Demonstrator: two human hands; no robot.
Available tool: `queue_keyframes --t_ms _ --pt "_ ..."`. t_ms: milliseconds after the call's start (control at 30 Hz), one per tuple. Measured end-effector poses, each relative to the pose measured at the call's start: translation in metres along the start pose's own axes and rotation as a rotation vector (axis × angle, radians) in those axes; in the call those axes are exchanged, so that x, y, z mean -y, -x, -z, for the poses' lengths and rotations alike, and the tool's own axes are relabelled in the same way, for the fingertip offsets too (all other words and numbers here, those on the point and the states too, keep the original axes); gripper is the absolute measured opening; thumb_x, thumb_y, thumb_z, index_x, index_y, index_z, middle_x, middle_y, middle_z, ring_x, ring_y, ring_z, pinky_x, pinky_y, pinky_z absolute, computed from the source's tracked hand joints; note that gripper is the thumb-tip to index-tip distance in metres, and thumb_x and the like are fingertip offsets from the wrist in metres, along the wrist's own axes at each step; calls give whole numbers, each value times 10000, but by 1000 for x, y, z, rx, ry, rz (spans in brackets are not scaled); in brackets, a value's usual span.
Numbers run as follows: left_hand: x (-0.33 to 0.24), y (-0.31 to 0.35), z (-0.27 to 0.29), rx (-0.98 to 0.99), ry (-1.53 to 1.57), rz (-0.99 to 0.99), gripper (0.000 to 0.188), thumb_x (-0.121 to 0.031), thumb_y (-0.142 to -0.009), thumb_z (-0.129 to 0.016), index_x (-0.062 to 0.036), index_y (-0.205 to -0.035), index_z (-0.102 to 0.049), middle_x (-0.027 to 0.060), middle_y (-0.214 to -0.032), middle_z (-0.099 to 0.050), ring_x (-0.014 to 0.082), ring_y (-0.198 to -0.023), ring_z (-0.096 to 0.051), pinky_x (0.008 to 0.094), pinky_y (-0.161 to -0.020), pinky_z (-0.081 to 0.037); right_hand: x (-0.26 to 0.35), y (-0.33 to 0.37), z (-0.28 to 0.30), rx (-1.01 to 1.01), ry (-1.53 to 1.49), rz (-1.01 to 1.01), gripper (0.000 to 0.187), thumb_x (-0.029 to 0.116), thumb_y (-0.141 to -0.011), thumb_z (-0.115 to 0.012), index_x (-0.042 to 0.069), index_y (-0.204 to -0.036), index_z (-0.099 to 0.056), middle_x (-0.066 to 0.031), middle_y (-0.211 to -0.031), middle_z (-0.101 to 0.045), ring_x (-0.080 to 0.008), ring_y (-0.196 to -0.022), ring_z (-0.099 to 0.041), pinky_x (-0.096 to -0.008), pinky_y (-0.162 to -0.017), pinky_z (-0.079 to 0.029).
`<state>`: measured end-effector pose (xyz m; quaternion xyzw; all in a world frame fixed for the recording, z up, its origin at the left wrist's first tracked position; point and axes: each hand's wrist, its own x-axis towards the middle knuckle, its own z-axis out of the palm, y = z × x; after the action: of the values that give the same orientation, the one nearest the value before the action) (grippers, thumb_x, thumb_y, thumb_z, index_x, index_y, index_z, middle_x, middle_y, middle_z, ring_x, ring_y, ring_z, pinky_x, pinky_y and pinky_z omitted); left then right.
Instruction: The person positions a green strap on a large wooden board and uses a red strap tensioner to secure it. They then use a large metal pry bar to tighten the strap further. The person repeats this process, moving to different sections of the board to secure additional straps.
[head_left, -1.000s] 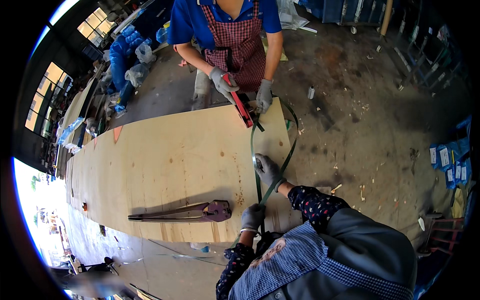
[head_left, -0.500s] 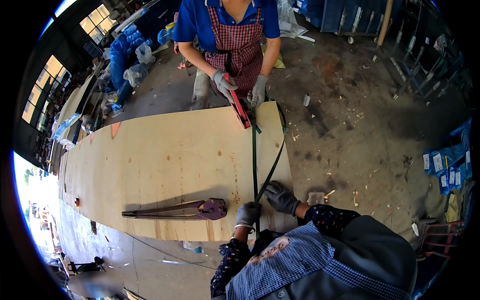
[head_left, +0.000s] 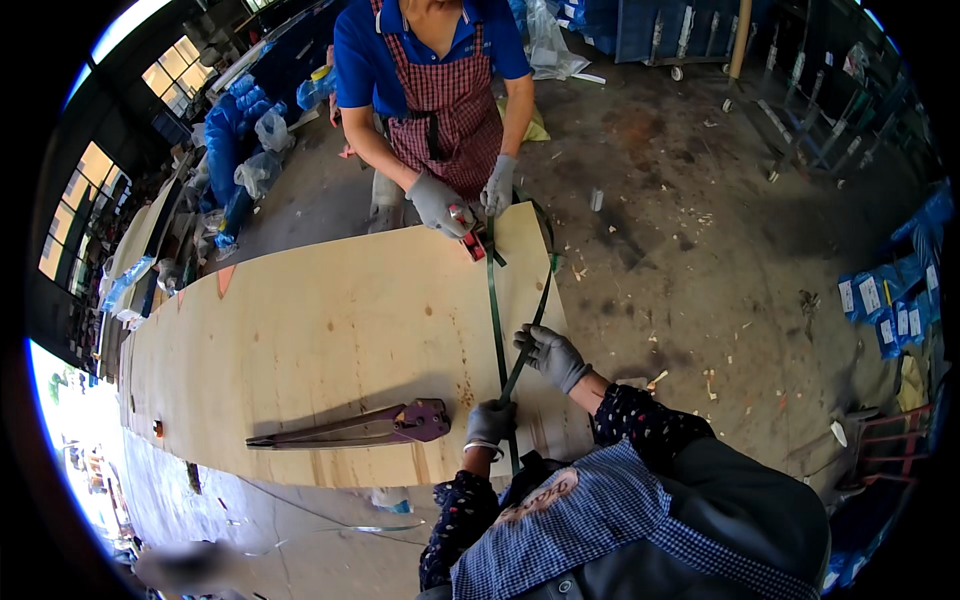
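Beside the purple tool (head_left: 370, 427), both hands, left (head_left: 492, 421) and right (head_left: 548, 352), grip the green strap (head_left: 493, 310) closed; tightening apparently remains undone.

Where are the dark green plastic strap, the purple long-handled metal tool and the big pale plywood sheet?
dark green plastic strap (head_left: 493, 310), head view, middle of its straight run.
purple long-handled metal tool (head_left: 420, 421), head view, its purple head.
big pale plywood sheet (head_left: 330, 330), head view, bare middle.

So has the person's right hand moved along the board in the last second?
Yes. The right hand drew back from mid-board towards the plywood board's near edge, gripping the green strap.
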<state>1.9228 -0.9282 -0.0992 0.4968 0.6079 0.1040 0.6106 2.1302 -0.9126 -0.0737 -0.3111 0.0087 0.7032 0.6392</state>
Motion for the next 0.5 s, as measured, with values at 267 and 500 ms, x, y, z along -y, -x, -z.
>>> queue_keyframes --t_ms 267,500 --pt "-3 -2 0 8 -7 20 297 -265 -814 -677 19 -899 -676 61 -607 -627 142 -511 -616 282 -468 -485 43 -10 -18 145 286 406 133 71 -895 -596 10 -1010 -623 -54 -849 -654 -166 -792 -639 -305 -802 -520" --pt "18 -15 2 20 33 8 299 -269 -796 -686 22 -861 -680 65 -607 -635 146 -525 -630 284 -503 -502 40 -19 -23 162 430 399 108 97 -915 -584 27 -990 -619 -30 -835 -645 -130 -792 -623 -272 -792 -497"
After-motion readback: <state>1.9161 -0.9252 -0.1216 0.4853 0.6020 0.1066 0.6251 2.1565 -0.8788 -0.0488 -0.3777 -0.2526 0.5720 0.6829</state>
